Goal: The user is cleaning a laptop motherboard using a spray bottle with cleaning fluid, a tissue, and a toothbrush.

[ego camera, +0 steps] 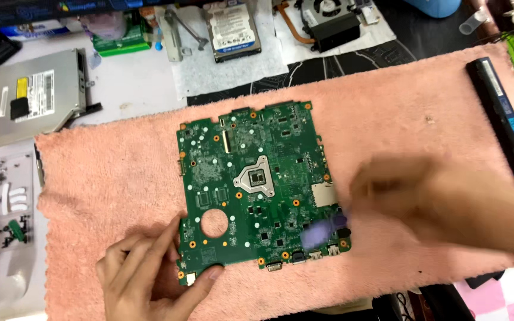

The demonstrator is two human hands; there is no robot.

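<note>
The board [257, 184], a green circuit board with a square chip near its middle and a round hole toward its near left corner, lies flat on a pink towel [120, 172] spread over the table [132, 83]. The left hand [144, 276] pins the board's near left corner: thumb on the front edge, fingers bent against the left edge, so it is closed on the board in a light pinch. The right hand [423, 199] is blurred over the towel just right of the board. It seems to hold a small purple tool [319, 233] whose tip is over the board's near right corner, beside the row of ports on the front edge; the blur hides the exact grip and the kind of tool.

Beyond the towel's far edge, a hard drive [233, 30] rests on a white sheet [233, 71], with a metal bracket [176, 32] to its left. Farther right, a fan [328, 21] with a copper pipe lies on another white sheet. An optical drive [37, 95] sits on the table at the far left. Near it, at the left edge, is a tray [7, 202] of screws and small parts. A long black battery [510, 119] lies along the towel's right end.
</note>
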